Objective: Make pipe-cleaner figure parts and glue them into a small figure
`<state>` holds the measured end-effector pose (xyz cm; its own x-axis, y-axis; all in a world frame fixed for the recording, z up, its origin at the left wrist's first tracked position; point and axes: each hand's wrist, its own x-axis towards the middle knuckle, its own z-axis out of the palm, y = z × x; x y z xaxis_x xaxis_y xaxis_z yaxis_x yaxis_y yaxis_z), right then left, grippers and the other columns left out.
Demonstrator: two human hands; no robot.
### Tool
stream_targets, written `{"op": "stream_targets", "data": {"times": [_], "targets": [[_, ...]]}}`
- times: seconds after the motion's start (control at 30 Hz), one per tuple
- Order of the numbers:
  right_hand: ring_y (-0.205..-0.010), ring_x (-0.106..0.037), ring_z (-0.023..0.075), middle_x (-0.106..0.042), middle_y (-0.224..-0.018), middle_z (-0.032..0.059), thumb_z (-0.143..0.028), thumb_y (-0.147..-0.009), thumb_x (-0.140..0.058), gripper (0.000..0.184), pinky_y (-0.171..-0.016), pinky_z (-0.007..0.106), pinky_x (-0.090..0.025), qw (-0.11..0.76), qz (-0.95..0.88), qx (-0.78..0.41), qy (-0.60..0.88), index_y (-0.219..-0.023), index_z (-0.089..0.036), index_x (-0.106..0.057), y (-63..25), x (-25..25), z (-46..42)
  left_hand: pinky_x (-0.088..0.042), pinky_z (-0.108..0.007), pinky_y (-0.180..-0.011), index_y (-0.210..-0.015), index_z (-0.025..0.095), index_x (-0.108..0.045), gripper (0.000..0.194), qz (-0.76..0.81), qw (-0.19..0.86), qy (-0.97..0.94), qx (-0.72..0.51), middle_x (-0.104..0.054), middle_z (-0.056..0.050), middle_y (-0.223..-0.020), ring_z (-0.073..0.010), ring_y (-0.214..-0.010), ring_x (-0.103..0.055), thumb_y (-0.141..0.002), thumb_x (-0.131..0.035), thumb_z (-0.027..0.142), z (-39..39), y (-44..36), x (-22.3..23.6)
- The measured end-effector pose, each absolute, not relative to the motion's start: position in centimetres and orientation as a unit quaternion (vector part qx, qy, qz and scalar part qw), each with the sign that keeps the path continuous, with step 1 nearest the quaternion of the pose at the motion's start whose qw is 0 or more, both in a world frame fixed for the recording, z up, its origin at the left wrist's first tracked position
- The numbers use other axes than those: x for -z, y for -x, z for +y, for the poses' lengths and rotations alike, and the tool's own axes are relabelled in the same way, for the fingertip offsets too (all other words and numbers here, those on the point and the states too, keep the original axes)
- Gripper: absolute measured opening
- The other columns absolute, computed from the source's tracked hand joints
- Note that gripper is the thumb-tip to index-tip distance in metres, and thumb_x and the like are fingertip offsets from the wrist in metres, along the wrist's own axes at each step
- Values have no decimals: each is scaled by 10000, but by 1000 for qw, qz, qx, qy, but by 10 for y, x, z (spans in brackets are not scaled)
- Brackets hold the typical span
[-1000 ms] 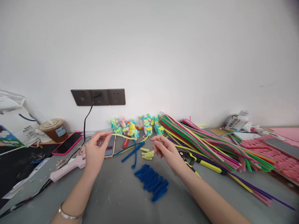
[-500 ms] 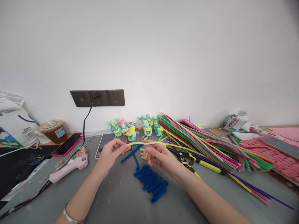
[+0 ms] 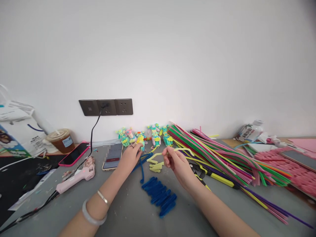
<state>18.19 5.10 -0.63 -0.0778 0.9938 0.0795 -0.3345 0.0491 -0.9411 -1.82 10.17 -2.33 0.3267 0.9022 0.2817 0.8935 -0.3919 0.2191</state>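
The pale yellow pipe cleaner (image 3: 181, 149) is over the surface (image 3: 138, 210), toward its far edge; its long axis runs left to right, both ends bending down. The right hand (image 3: 176, 161) pinches it mid-length. The left hand (image 3: 130, 156) reaches to the small yellow figure (image 3: 140, 139); I cannot tell whether its grip is closed. Short yellow pieces (image 3: 156, 167) lie just below the pipe cleaner, the blue folded strip (image 3: 160, 196) nearer the front edge.

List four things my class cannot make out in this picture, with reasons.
All in the head view:
Whether the left hand grips the small figure: fingers hide any contact.
The pliers' full shape: partly behind the right hand.
The cup label's writing: too small.
The pink sheet's far side: cut off by the right edge.
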Motion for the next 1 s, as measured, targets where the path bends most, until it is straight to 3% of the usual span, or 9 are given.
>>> {"op": "stream_targets", "data": {"times": [0.2, 0.5, 0.67, 0.83, 1.0], "targets": [[-481, -358, 101, -438, -516, -41, -578, -785, -618, 409, -489, 245, -284, 577, -448, -578, 365, -706, -177, -601, -184, 7, 54, -467, -274, -634, -1345, 163, -412, 550, 601, -21, -789, -122, -702, -104, -857, -268, -853, -686, -838, -615, 233, 120, 10, 19], [-484, -354, 104, -428, -520, -44, -559, -809, -594, 391, -498, 250, -284, 579, -450, -571, 369, -699, -183, -593, -184, 3, 53, -474, -304, -661, -1255, 148, -460, 453, 630, -68, -770, -80, -717, -121, -820, -289, -816, -701, -862, -582, 338, 120, 4, 19], [-479, -360, 106, -435, -515, -42, -582, -789, -607, 409, -493, 252, -278, 575, -453, -569, 375, -700, -183, -597, -184, 3, 53, -474, -344, -738, -1263, 143, -482, 451, 628, -102, -768, -75, -716, -150, -852, -310, -874, -691, -854, -601, 292, 125, -14, 14], [-472, -348, 104, -429, -508, -44, -594, -771, -622, 419, -488, 254, -274, 579, -446, -572, 372, -692, -184, -595, -185, 3, 54, -478, -317, -664, -1226, 94, -520, 469, 619, -102, -776, -74, -705, -174, -809, -308, -836, -690, -857, -604, 371, 129, -30, 9], [-473, -352, 106, -430, -507, -41, -596, -773, -617, 421, -490, 255, -277, 580, -449, -568, 373, -691, -184, -592, -185, 2, 53, -483, -309, -670, -1180, 105, -559, 312, 617, -99, -778, -65, -712, -169, -842, -280, -839, -696, -902, -505, 235, 120, -30, 0]]}}
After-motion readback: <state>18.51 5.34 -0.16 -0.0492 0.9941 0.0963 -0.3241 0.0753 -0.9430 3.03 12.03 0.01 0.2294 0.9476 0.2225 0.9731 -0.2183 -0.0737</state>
